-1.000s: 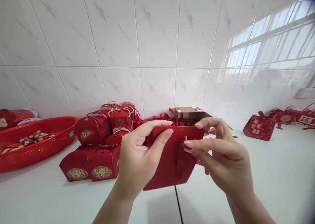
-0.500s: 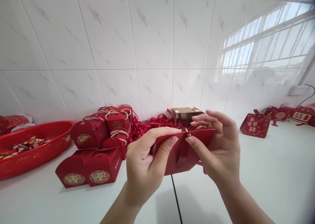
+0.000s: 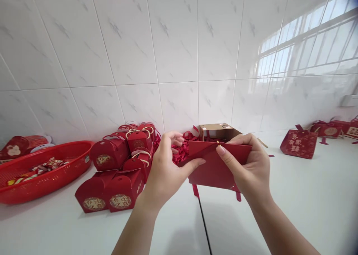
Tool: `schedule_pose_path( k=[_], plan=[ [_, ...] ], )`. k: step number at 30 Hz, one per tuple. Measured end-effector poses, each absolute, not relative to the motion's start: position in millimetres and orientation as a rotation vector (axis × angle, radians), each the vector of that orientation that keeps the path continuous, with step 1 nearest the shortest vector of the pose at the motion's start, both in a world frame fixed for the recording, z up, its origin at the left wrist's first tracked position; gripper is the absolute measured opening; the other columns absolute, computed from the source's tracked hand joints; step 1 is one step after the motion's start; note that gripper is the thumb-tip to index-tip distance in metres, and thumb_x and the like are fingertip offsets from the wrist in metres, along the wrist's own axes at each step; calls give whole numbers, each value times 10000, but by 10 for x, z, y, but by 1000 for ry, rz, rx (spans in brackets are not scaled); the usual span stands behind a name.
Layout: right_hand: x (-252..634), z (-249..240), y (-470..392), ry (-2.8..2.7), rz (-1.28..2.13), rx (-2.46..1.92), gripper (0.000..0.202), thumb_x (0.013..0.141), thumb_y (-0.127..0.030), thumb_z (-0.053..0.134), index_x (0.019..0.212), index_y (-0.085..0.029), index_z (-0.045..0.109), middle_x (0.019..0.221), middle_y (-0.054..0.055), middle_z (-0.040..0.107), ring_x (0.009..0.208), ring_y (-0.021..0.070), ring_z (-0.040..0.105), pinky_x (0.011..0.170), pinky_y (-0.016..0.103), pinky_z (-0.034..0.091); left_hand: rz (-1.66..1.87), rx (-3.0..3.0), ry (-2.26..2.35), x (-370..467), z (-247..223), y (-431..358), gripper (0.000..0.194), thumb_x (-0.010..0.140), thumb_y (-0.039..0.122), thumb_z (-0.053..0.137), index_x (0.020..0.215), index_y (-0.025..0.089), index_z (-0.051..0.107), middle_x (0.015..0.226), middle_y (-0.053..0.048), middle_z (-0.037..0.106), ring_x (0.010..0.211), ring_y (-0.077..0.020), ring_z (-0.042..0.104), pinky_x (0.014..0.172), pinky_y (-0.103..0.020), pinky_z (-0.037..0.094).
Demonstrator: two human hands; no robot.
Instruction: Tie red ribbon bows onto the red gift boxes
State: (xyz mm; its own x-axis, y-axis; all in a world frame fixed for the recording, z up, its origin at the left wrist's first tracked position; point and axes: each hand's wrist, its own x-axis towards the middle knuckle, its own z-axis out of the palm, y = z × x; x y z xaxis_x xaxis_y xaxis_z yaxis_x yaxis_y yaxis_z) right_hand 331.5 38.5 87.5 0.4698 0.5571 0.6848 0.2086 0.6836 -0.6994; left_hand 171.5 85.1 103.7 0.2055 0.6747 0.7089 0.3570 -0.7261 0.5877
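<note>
A flat-sided red paper box (image 3: 214, 169) is held up above the white table, with a small gold fastener (image 3: 218, 143) at its top edge. My right hand (image 3: 248, 165) grips the box's right side, its thumb beside the fastener and its fingers behind. At the box's left, my left hand (image 3: 170, 169) has its fingers spread, and its thumb lies against the front face. Red ribbon ends (image 3: 195, 190) hang below the box. Whatever is inside the box is hidden.
Red gift boxes (image 3: 120, 201) are stacked at the left, beside a red plastic basket (image 3: 84, 161) holding small wrapped items. Behind my hands are red ribbons (image 3: 181, 154) and a cardboard box (image 3: 220, 127). A patterned red box (image 3: 298, 143) stands at the right.
My left hand's fingers have come off the box and spread apart. The right hand now grips its right side more fully. The camera view has tilted and shifted slightly.
</note>
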Motion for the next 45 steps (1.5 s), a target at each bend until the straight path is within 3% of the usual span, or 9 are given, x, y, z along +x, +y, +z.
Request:
schedule_pose_path(
  k=[3, 5, 11, 18, 21, 23, 28, 35, 45],
  plan=[
    [3344, 869, 385, -1093, 233, -813, 235, 729, -317, 731, 762, -235, 514, 758, 10, 561, 606, 142, 559, 435, 238, 513, 1253, 2152, 1026, 1544, 1161, 816, 256, 763, 430, 659, 866, 216, 562, 756, 3, 623, 691, -150, 601, 588, -245, 490],
    [3358, 862, 393, -1103, 229, -810, 227, 733, -312, 728, 767, -237, 517, 760, 14, 563, 606, 141, 557, 433, 236, 514, 1117, 2168, 1000, 1447, 1230, 794, 221, 798, 416, 617, 750, 201, 597, 671, 5, 614, 597, -132, 575, 487, -211, 455],
    [3430, 818, 479, -1376, 107, -789, 188, 749, -243, 704, 788, -234, 521, 721, -1, 575, 625, 146, 561, 472, 250, 467, 1262, 2109, 896, 1209, 1314, 800, 166, 781, 348, 654, 729, 194, 626, 644, 3, 603, 520, -100, 529, 428, -180, 425],
    [3362, 813, 404, -1846, -142, -526, 235, 754, -132, 665, 818, -242, 467, 684, -6, 564, 618, 160, 561, 534, 310, 435, 1718, 1616, 581, 1311, 1282, 722, 338, 770, 304, 690, 1055, 319, 508, 570, 77, 605, 520, -102, 581, 516, -189, 484],
    [3323, 831, 345, -1879, -175, -479, 236, 765, -137, 661, 823, -243, 458, 654, -12, 558, 599, 159, 560, 526, 312, 426, 1702, 1662, 549, 1420, 1264, 687, 197, 793, 258, 665, 955, 267, 554, 564, 64, 593, 505, -94, 570, 504, -183, 482],
    [3326, 837, 331, -1884, -187, -482, 245, 765, -127, 662, 828, -240, 454, 655, -12, 560, 603, 157, 560, 528, 311, 426, 1611, 1751, 546, 1440, 1254, 679, 55, 839, 259, 605, 868, 213, 614, 635, 10, 642, 600, -128, 629, 578, -223, 531],
    [3361, 845, 348, -1865, -186, -508, 245, 768, -121, 660, 827, -237, 453, 687, -5, 560, 609, 150, 539, 526, 308, 422, 1334, 2087, 458, 1376, 1240, 695, 228, 893, 189, 516, 1054, 240, 670, 963, -52, 712, 948, -176, 662, 828, -266, 545],
    [3369, 858, 355, -1811, -180, -478, 248, 755, -77, 662, 831, -202, 462, 732, 11, 556, 620, 134, 546, 525, 287, 424, 1339, 2309, 363, 1509, 1182, 675, 211, 778, 101, 666, 924, 232, 745, 874, -30, 693, 738, -118, 649, 606, -197, 535],
    [3388, 845, 347, -1766, -159, -488, 270, 738, -66, 669, 834, -201, 456, 732, 11, 544, 612, 132, 532, 517, 286, 416, 1349, 2206, 355, 1547, 1186, 650, 241, 771, 67, 668, 895, 258, 748, 738, 25, 710, 637, -82, 614, 584, -182, 505]
  ],
)
